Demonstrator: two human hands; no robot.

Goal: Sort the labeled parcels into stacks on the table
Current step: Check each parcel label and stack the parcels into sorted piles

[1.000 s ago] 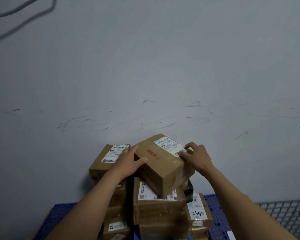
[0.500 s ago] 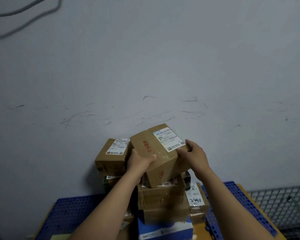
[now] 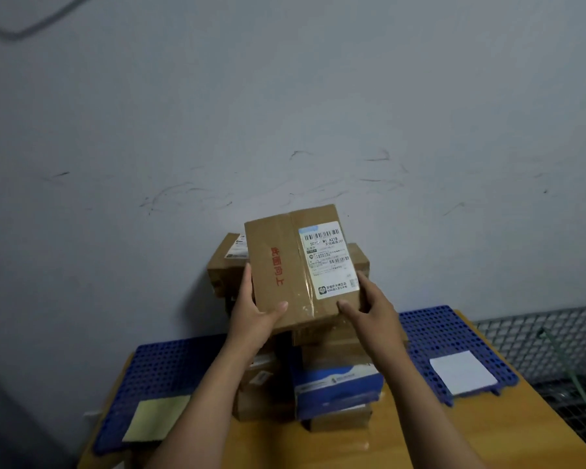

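Left hand point(image 3: 251, 309) and right hand point(image 3: 369, 309) each grip a side of a brown box point(image 3: 281, 265), thumbs on its labelled face, holding it up over the pile of parcels point(image 3: 335, 384). The wooden surface point(image 3: 515, 434) carries 2 blue perforated mats point(image 3: 163, 367), the left bearing a yellow sheet point(image 3: 156, 418), the right a white sheet point(image 3: 460, 372). Behind stands a scuffed grey wall point(image 3: 285, 96), with wire mesh point(image 3: 538, 336) at right.

A brown cardboard box point(image 3: 285, 265) with a white sticker point(image 3: 330, 262) and red writing is up in the air. It is tipped so the sticker side faces the camera. The left hand point(image 3: 254, 309) grips its left edge. The right hand point(image 3: 369, 306) grips its lower right corner. Behind and under it sits a pile of more brown boxes point(image 3: 224, 272). A blue and white box point(image 3: 335, 384) lies low in the pile, on the yellow wooden table point(image 3: 420, 434).
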